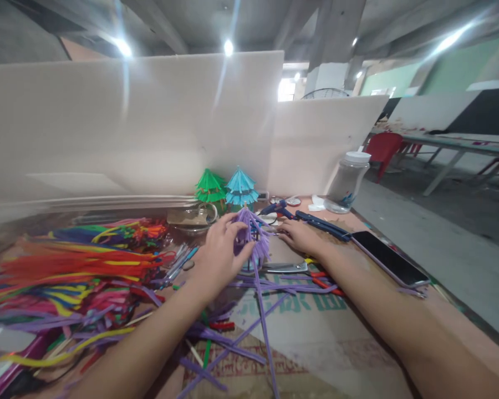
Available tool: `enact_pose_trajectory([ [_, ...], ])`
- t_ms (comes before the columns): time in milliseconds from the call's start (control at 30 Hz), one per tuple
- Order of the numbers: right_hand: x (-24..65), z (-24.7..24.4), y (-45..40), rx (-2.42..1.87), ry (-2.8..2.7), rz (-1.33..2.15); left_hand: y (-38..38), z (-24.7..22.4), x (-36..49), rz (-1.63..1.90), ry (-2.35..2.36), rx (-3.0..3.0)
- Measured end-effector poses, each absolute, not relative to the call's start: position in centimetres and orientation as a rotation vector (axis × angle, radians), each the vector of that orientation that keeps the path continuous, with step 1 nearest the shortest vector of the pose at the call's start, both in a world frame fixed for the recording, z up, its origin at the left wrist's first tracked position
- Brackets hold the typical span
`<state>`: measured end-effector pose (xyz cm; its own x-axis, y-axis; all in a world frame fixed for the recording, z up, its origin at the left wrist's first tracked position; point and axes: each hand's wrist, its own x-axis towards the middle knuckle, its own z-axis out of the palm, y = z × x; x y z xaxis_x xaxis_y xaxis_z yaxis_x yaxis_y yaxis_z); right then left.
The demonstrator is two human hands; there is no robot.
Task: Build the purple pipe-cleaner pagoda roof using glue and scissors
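Observation:
My left hand (pixel 224 246) is closed around a small purple model (pixel 249 221) with a pointed, fringed roof made of fuzzy strips. A long purple strip (pixel 263 321) trails from it toward me. My right hand (pixel 299 237) rests low on the table to the right of the model, its fingers apart and nothing visible in them. Just beyond those fingers lies a blue glue gun (pixel 274 208). Scissors (pixel 286 267) with metal blades lie between my hands, close to the model's base. Behind stand a green tiered model (pixel 210 185) and a light blue one (pixel 240 185).
Bundles of coloured fuzzy strips (pixel 75 263) cover the left side. Loose purple strips (pixel 233 346) cross the cardboard (pixel 316 354). At right are a long dark blue tool (pixel 324 224), a phone (pixel 388 257) and a clear bottle (pixel 348 183). White panels (pixel 128 122) stand behind.

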<state>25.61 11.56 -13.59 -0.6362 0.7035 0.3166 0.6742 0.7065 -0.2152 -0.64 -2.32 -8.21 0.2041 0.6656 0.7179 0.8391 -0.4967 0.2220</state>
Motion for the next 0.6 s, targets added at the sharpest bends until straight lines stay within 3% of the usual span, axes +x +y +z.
enact_pose_trajectory([
  [300,29.1,-10.7,12.8,-1.436,-2.174,0.077,-2.3,-4.6,-0.4,-1.046,-1.630,-2.221],
  [600,28.8,-12.7,14.8,-1.451,-1.992,0.324,-2.4,-4.2,-0.8,-0.788,-1.537,-2.324],
])
